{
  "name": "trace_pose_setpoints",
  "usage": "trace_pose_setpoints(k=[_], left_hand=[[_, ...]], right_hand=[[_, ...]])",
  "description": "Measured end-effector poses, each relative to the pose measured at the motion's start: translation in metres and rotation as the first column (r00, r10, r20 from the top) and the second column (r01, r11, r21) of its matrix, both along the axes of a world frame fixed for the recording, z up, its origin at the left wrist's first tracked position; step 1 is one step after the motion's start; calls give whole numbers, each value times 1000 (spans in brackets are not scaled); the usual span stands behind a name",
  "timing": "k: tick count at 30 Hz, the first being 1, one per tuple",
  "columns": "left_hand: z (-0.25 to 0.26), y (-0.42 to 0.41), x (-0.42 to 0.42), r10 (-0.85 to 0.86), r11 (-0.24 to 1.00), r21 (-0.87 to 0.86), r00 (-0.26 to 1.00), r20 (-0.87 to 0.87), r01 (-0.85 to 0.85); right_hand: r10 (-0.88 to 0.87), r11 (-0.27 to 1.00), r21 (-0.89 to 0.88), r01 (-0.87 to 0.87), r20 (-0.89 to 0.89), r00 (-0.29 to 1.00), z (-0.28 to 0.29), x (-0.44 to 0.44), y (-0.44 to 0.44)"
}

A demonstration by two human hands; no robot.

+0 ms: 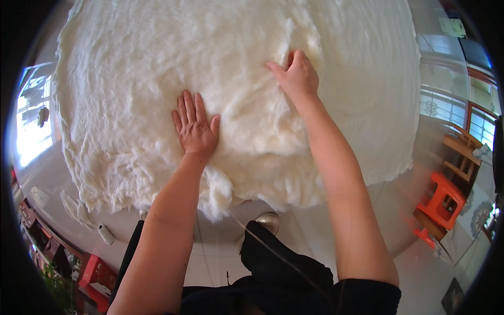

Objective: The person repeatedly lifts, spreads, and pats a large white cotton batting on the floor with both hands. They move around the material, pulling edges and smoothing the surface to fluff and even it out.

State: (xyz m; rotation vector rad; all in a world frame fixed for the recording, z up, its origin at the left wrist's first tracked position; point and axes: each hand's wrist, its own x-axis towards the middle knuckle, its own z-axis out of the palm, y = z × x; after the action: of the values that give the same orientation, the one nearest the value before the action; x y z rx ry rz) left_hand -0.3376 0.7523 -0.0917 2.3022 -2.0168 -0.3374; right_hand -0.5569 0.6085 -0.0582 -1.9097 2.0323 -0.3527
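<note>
A broad, thick sheet of cream-white fibre batting [130,78], likely cotton, spreads before me across a raised surface that it hides. My left hand [196,130] lies palm down on the batting, left of the middle, with its fingers a little apart. Farther out and to the right, my right hand [301,76] pinches a raised fold of fluffy fibre [288,37]; its fingertips are partly hidden in the fluff. The batting looks smoother to the right of that fold and lumpier at the near left. A loose tuft [218,193] hangs over the near edge.
An orange plastic stool [441,201] stands at the right by wooden furniture [462,153]. On the floor at the left are a white spool-like roll [105,234] and a red box [96,273]. A thin strand [271,248] runs from the near edge towards me.
</note>
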Motion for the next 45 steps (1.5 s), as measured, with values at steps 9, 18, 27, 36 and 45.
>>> trace_pose_setpoints(k=[9, 18, 27, 36, 45], left_hand=[[-1, 0, -3, -8, 999, -45, 1000, -19, 7], [-6, 3, 6, 12, 998, -60, 997, -75, -17], [56, 19, 78, -228, 973, -149, 792, -566, 174], [57, 144, 100, -394, 830, 316, 883, -254, 460], [42, 148, 110, -528, 682, 529, 840, -123, 506]], right_hand=[[-566, 775, 397, 492, 782, 262, -19, -48, -2], [284, 937, -303, -172, 379, 880, 37, -8, 92], [369, 893, -229, -388, -121, 922, 0, -60, 178], [318, 848, 246, -469, 473, 822, 31, 77, 267], [261, 774, 87, -627, 859, 440, 70, 120, 304]])
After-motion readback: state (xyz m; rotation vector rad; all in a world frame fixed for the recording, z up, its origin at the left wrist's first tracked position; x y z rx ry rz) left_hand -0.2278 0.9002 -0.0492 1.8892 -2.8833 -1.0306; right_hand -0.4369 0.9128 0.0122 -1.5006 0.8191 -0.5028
